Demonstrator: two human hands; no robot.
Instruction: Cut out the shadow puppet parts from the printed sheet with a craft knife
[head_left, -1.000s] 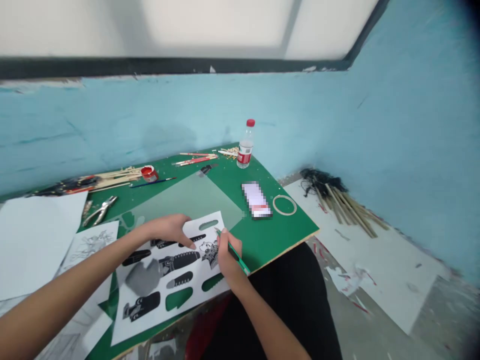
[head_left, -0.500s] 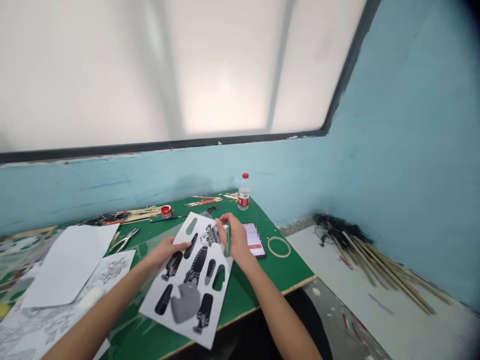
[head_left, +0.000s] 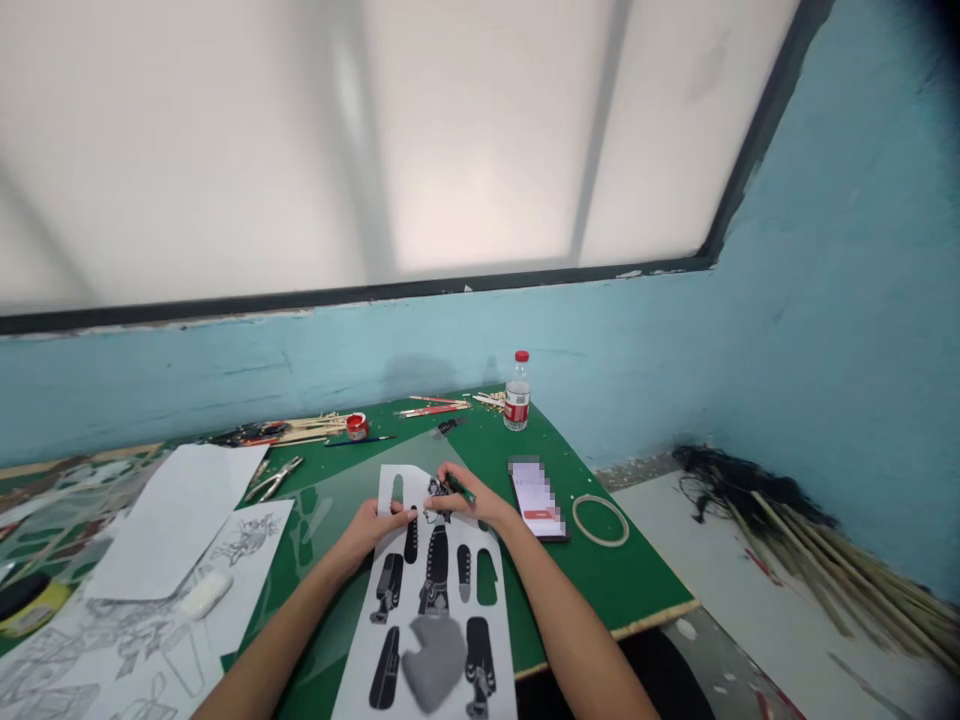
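Note:
A white sheet printed with black-and-grey puppet-like parts and a head in profile is tilted toward me over the front of the table. Several shapes are cut out of it, and green shows through. My left hand pinches its left edge, thumb lying on the paper. At the upper right, by the printed head, my right hand is closed around a slim green pen-like tool while its fingers touch the sheet. The tool's tip is hidden. Behind the sheet lies a clear plastic film.
The green table holds a phone, a ring, a bottle, a red paint pot, pliers, blank paper, a white lump and yellow tape. Sticks lie on the floor, right.
My view has shifted left. The printed sheet has turned more upright and come lower. The green tool, nearly vertical before, now slants in my right hand, whose fingers have moved onto the sheet.

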